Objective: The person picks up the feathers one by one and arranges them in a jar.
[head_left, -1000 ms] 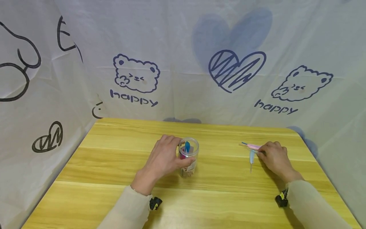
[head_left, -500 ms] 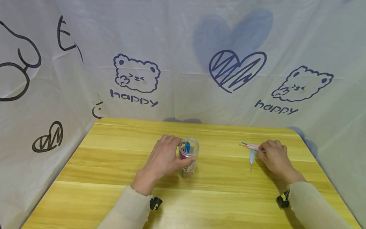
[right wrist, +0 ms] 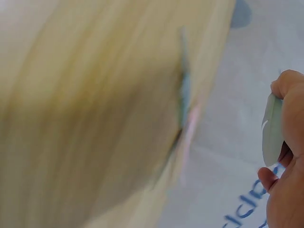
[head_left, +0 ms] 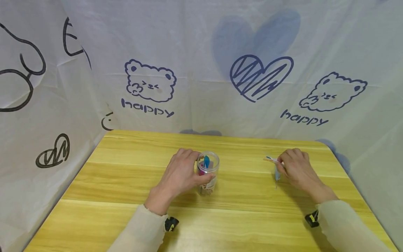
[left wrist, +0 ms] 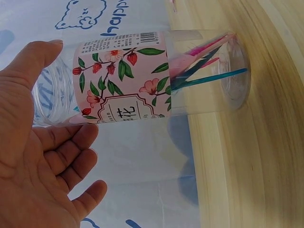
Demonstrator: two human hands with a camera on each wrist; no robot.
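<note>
My left hand [head_left: 181,171] curls its thumb and fingers round the upper part of a clear jar [head_left: 211,183] standing on the table. In the left wrist view the jar has a pink flowered label [left wrist: 123,78]; pink and blue feathers [left wrist: 209,78] stand inside, quills down. My right hand [head_left: 297,169] is just over the small pile of feathers to the right. It pinches a pale whitish-green feather [right wrist: 272,133] between thumb and fingers, seen in the right wrist view. Below lie a light blue feather [right wrist: 184,95] and a pink feather [right wrist: 191,130], both blurred there.
The wood-grain table [head_left: 126,217] reaches back to a white cloth [head_left: 201,105] with drawn bears and hearts. More of this cloth hangs at both sides. A dark strap piece [head_left: 312,218] sits at my right wrist.
My right hand has moved a little up and left in the head view, now covering more of the feather pile. My left hand and the jar have stayed put.
</note>
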